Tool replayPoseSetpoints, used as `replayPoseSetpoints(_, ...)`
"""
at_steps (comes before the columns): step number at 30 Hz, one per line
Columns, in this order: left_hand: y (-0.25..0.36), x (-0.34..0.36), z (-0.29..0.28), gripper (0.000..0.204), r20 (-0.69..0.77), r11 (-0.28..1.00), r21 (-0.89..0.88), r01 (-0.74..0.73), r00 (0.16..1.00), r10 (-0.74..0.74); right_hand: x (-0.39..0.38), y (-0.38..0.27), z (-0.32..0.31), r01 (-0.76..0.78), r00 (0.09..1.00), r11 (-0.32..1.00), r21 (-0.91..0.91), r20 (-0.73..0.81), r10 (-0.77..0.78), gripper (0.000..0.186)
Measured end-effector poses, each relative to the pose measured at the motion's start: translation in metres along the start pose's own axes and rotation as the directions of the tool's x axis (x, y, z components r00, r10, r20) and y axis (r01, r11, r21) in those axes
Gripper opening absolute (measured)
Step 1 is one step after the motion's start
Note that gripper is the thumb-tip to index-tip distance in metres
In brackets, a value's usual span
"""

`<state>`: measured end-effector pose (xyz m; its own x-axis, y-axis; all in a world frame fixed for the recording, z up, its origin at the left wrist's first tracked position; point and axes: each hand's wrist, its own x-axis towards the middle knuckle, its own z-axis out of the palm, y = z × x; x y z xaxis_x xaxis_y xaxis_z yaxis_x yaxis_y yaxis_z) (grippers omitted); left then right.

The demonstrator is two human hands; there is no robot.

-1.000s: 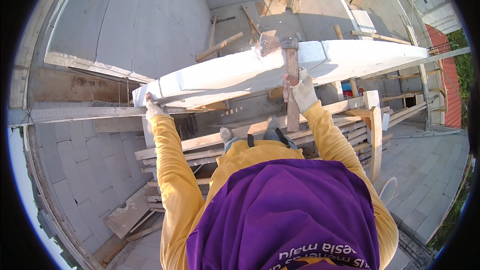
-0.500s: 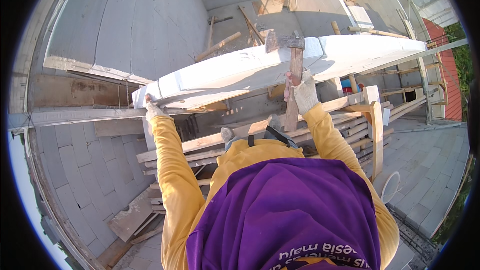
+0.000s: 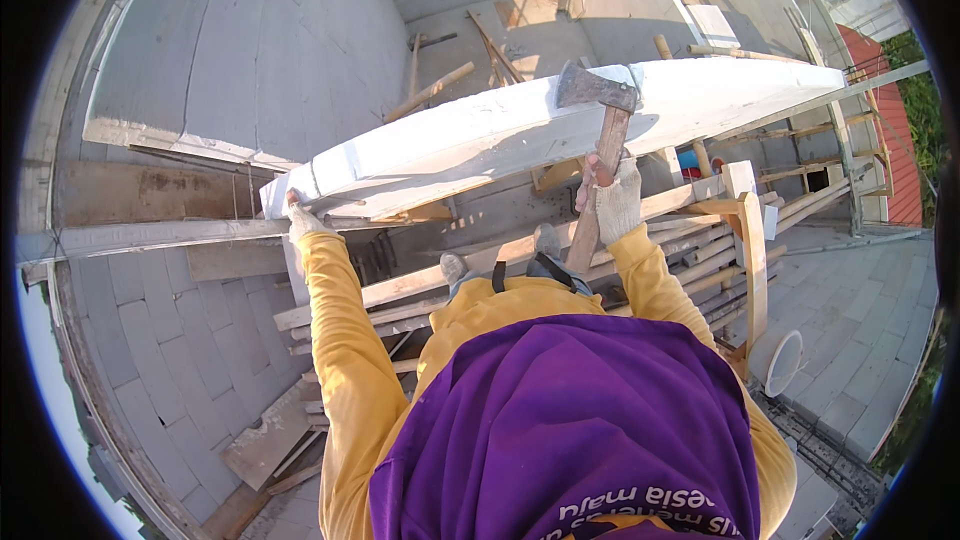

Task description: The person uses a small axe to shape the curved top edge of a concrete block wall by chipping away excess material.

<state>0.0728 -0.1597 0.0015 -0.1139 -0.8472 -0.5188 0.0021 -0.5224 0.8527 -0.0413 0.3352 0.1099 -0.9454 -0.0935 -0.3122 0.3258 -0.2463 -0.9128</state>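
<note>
In my gloved right hand [image 3: 618, 198] is a hatchet with a dark, worn metal head [image 3: 596, 90] and a wooden handle. My fingers wrap the handle at mid-length; the head is raised in front of the top of a white block wall [image 3: 470, 118]. Bare fingertips stick out of the glove. My left hand [image 3: 302, 220], also gloved, is at the wall's left end, by a pale beam [image 3: 180, 233]. Its fingers look closed together against the block; anything pinched in them is too small to make out. A thin rod [image 3: 345, 202] juts near it.
Long timbers and poles [image 3: 690, 202] lie across in front of my body, close to my shoes [image 3: 546, 239]. An upright wooden frame [image 3: 752, 270] stands to the right, beside a white bucket [image 3: 783, 364]. Beyond the wall, loose boards [image 3: 495, 45] lie lower down.
The hatchet has tilted, its head swinging to the right and turning flatter to view. My right hand has shifted slightly right and down. The left hand stays at the wall's end.
</note>
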Motion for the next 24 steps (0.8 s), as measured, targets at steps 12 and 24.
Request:
replayPoseSetpoints(12,-0.003,0.001,0.000,0.087,0.018,1.000,-0.024,-0.004,1.000,0.004,-0.010,-0.004,0.008,-0.033,0.998,0.963,-0.269,0.048,0.047,0.034)
replayPoseSetpoints(24,-0.005,0.008,-0.003,0.083,0.044,1.000,-0.023,0.007,0.999,-0.006,-0.015,-0.004,0.011,-0.087,0.983,0.958,-0.272,0.133,0.127,0.038)
